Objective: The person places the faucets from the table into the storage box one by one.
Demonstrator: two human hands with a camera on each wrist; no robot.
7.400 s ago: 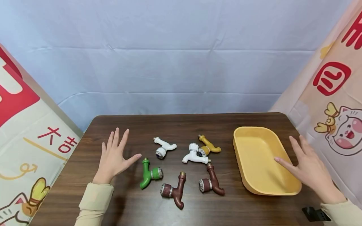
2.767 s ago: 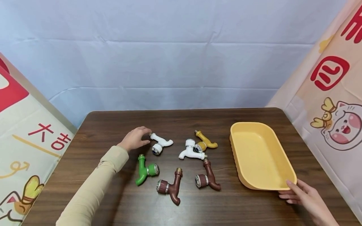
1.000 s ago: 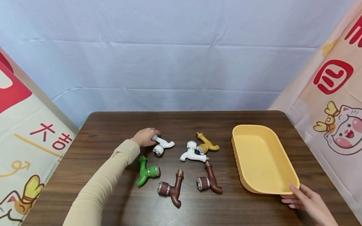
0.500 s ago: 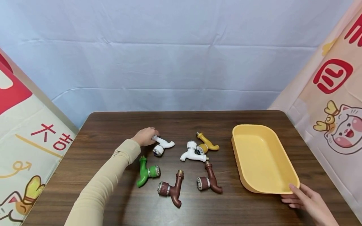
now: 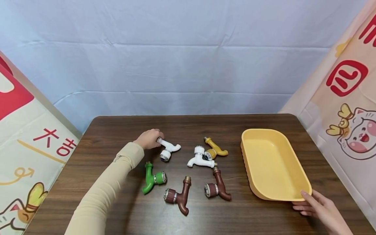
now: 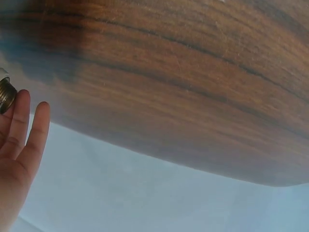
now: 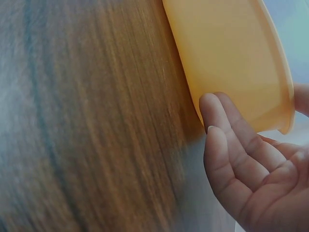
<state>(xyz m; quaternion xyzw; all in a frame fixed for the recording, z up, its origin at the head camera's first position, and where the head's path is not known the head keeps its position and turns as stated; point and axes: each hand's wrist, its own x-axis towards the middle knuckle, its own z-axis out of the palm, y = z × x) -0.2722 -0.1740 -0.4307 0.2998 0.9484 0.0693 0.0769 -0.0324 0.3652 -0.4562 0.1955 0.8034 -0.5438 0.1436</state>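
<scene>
Tray (image 5: 273, 163): yellow, set on a dark wood-grained counter (image 5: 205, 124). Used here as landmark, sides as the head view shows them.

Right grip (image 5: 321, 210) at the tray's near right corner. Thumb over the rim, fingers outside and beneath; corner pinched between them. Right wrist view agrees: fingers (image 7: 217, 150) bent along the outer wall, thumb at the rim.

Left grip (image 5: 149, 138) well left of the tray, curled round the threaded end of the outer white tap (image 5: 170, 147). Tap lies directly on the tray side of this grip, its spout pointing trayward, its knob toward the person. Left wrist view catches only the brass thread (image 6: 7, 96) against the fingers, two of them nearly straight; thumb hidden, so cannot tell how tightly they are drawn in. Nor whether the tap is clear of the counter.

Other taps, all left of the tray. Yellow tap (image 5: 217, 149): level with the tray's far half. Inner white tap (image 5: 199, 160): close beside the yellow one. Inner brown tap (image 5: 220, 186): level with the tray's near half. Outer brown tap (image 5: 182, 197): level with its near end. Green tap (image 5: 150, 179): farthest left.

Pale blue cloth (image 5: 188, 65) beyond the tray.
</scene>
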